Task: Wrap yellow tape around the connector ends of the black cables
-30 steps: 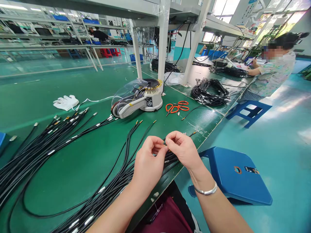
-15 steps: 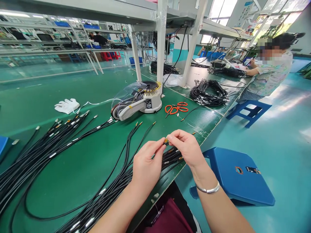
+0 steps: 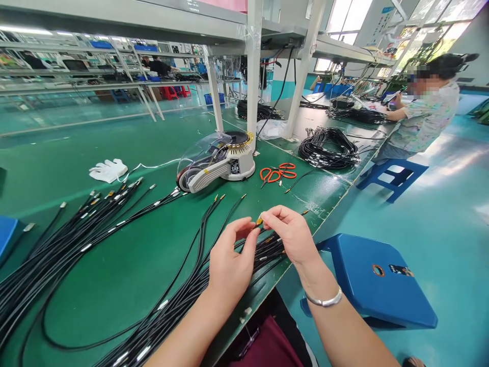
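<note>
A black cable's yellow-wrapped end (image 3: 259, 221) sits between my two hands above the bench edge. My right hand (image 3: 288, 232) is closed, pinching the tip of that end between thumb and index finger. My left hand (image 3: 232, 257) steadies the cable just behind the yellow wrap with its thumb and a finger behind; its index finger is lifted a little away from the thumb. Under both hands runs a bundle of black cables (image 3: 193, 278), several with yellow or silver ends. How the cable passes through my left palm is mostly hidden.
A round tape dispenser (image 3: 239, 165) stands ahead, beside orange-handled scissors (image 3: 271, 175). More cables (image 3: 57, 250) and a white glove (image 3: 108, 170) lie left. A coiled cable bundle (image 3: 328, 148) is at right. A blue stool (image 3: 382, 285) stands beside the bench; a co-worker (image 3: 431, 112) sits beyond.
My left index finger has lifted away from the thumb, opening a gap and showing more of the yellow wrap. My right hand keeps its pinch. The view has shifted slightly.
</note>
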A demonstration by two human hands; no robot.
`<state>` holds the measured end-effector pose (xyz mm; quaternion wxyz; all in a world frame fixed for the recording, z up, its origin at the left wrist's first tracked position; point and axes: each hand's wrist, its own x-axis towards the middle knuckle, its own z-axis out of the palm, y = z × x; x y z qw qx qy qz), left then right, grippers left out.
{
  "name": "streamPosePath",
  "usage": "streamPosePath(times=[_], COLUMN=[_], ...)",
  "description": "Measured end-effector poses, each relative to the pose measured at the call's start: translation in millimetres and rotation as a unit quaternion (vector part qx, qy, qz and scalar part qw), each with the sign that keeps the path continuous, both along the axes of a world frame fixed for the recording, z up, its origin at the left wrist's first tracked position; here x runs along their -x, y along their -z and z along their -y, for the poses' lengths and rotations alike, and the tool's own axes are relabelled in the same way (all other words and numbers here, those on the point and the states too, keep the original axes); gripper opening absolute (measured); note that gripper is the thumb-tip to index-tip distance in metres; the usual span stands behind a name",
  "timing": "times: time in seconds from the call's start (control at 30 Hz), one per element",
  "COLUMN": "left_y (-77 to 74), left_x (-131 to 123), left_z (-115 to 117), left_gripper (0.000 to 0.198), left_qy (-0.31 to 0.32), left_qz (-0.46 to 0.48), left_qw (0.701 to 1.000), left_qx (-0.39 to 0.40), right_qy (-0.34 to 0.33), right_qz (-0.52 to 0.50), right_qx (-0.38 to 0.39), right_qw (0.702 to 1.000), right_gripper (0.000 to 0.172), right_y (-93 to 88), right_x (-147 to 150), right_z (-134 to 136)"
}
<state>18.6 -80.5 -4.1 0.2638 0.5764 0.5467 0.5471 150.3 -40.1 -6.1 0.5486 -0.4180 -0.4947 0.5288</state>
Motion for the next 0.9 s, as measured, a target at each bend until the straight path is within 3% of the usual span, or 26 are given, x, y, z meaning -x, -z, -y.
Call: streamPosePath(times=[0.07,0.2,0.37,0.5,0.67,0.9], left_y=[-6.1,-17.6,-17.3,-13.2,-10.6,-17.4], left_x=[0.3,3.3,5.8,6.5,5.8,4.7], left_z=[-1.6,-4.3,-2.7,-2.0,-2.0,-2.8], left_gripper=[0.027,0.017,0.013,0.010,0.008,0.008], left_qy=[0.020,0.077,0.034,-0.007,0.007,0.067], left_qz=[0.022,0.027,-0.042,-0.071,-0.084,0.012], left_qw=[0.999,0.994,0.998,0.997,0.994,0.997], left_qx=[0.029,0.069,0.016,-0.016,-0.067,0.032], right_qy=[-0.006,-0.022,0.012,-0.001,-0.023,-0.058], right_qz=[-0.004,0.004,0.033,0.024,0.010,-0.017], right_qx=[-0.005,-0.028,-0.062,-0.062,-0.041,-0.073], right_qw=[1.000,0.999,0.997,0.998,0.999,0.996], right_gripper=[0.022,0.018,0.016,0.015,0.015,0.015], right_y=[-0.7,-5.9,-7.6,-7.3,-6.5,5.4], right_x=[0.6,2.8,9.2,12.0,4.8,-3.7], right_z=[0.7,3.0,6.5,8.7,5.4,-2.5])
